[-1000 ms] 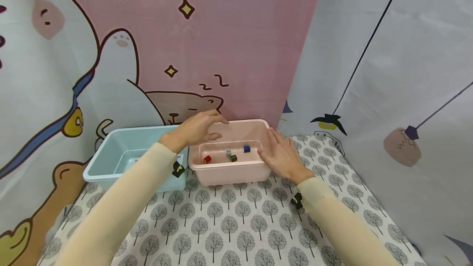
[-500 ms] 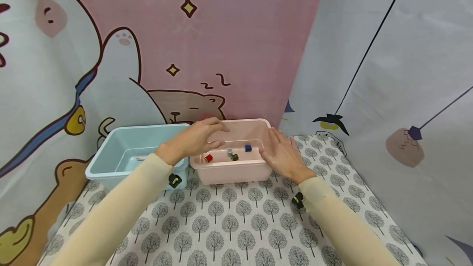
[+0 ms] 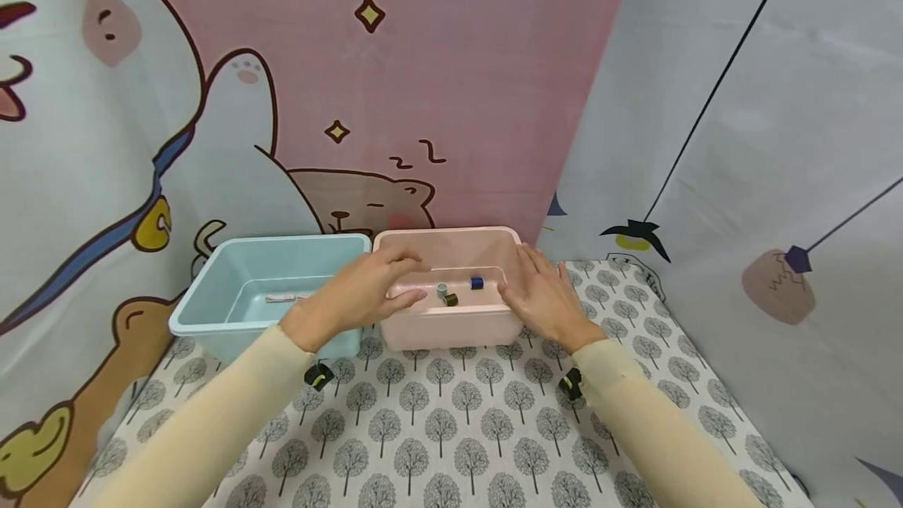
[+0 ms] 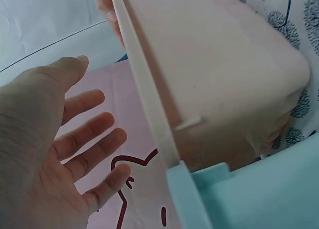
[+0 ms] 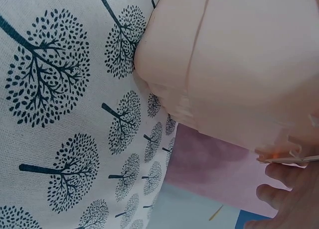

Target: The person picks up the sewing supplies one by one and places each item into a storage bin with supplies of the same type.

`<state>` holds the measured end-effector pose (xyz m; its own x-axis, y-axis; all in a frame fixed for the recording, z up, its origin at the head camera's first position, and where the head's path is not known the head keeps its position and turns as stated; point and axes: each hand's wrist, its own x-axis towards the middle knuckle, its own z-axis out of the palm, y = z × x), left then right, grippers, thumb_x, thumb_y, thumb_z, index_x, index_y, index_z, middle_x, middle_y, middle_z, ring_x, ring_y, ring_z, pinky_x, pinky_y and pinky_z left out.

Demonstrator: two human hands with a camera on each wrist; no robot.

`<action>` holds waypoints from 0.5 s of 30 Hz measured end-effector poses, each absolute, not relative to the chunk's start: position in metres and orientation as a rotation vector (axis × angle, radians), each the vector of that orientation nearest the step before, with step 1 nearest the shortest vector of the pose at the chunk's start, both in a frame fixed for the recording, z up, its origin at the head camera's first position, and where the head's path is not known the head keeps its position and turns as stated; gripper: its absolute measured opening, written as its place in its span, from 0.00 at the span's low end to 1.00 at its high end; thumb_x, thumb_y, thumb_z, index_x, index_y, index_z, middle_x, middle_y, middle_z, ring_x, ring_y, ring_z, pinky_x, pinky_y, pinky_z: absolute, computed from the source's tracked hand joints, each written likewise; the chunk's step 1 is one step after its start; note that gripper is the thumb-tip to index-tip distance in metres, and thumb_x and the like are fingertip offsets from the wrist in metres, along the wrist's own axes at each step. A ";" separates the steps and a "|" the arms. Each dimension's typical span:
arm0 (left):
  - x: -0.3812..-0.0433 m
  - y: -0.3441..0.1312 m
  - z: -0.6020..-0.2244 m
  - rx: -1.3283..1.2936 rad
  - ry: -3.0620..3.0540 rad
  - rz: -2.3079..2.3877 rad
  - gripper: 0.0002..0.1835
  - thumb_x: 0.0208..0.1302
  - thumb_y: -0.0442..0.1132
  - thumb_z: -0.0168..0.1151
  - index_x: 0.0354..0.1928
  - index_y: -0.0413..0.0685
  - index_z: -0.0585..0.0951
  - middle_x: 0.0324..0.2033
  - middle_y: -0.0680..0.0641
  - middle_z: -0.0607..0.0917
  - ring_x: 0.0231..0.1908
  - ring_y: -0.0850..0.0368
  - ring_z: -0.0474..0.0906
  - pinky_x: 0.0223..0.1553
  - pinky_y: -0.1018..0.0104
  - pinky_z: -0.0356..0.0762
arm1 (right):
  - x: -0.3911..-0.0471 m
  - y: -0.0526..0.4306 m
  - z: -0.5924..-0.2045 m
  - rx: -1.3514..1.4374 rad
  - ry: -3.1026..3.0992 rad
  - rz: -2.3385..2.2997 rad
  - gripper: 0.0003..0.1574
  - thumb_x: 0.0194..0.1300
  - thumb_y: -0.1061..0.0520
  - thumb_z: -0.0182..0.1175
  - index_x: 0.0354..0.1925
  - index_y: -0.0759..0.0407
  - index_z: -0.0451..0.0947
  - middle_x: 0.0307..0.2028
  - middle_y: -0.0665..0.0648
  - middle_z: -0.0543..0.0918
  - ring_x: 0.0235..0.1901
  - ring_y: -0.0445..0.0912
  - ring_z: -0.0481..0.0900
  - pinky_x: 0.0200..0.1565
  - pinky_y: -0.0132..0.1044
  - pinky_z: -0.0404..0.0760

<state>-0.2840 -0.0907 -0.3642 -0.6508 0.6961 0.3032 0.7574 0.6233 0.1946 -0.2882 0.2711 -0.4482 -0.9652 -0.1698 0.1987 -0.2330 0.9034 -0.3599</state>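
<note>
In the head view my left hand (image 3: 356,292) hovers where the two bins meet, its thumb and fingers spread over the left side of the pink bin (image 3: 458,329). The left wrist view shows this palm with nothing in it. My right hand (image 3: 549,296) lies at the pink bin's right rim, fingers extended, thumb over the front corner; in the right wrist view its fingertips (image 5: 279,174) are right at the rim. Inside the bin are a blue thread spool (image 3: 476,283), a dark green spool (image 3: 451,299) and a pale grey-green spool (image 3: 441,289).
A light blue bin (image 3: 271,240) stands directly left of the pink one, with a thin pale strip (image 3: 281,299) on its floor. A tree-print cloth (image 3: 437,422) covers the table. Cartoon-printed curtains (image 3: 480,100) hang close behind and to the right.
My left hand has shifted slightly down and now covers the place where a red spool showed. More of the pale strip in the blue bin shows. The right hand stays at the rim.
</note>
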 end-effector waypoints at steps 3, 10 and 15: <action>-0.276 -0.093 -0.369 -1.168 -2.636 -0.441 0.28 0.85 0.54 0.72 0.73 0.44 0.87 0.71 0.41 0.88 0.57 0.45 0.94 0.70 0.44 0.92 | -0.289 0.273 -0.448 0.313 -2.904 0.562 0.64 0.86 0.22 0.46 0.96 0.62 0.46 0.96 0.66 0.51 0.95 0.69 0.49 0.93 0.77 0.39; -0.261 -0.101 -0.382 -1.049 -2.638 -0.386 0.30 0.86 0.58 0.69 0.74 0.43 0.87 0.73 0.41 0.87 0.56 0.46 0.91 0.72 0.36 0.89 | -0.287 0.276 -0.451 0.317 -2.892 0.535 0.64 0.87 0.22 0.44 0.95 0.62 0.47 0.95 0.67 0.53 0.95 0.69 0.50 0.92 0.78 0.40; -0.252 -0.106 -0.390 -0.984 -2.654 -0.395 0.32 0.86 0.60 0.68 0.77 0.47 0.84 0.76 0.41 0.85 0.56 0.46 0.91 0.74 0.32 0.86 | -0.283 0.276 -0.452 0.309 -2.885 0.514 0.64 0.86 0.21 0.43 0.95 0.62 0.49 0.95 0.66 0.52 0.95 0.69 0.50 0.93 0.78 0.40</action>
<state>-0.2517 -0.1055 -0.3901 -0.7279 0.5879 0.3529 0.6652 0.7303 0.1557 -0.2825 0.2765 -0.4521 -0.9592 -0.1695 0.2263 -0.2372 0.9179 -0.3180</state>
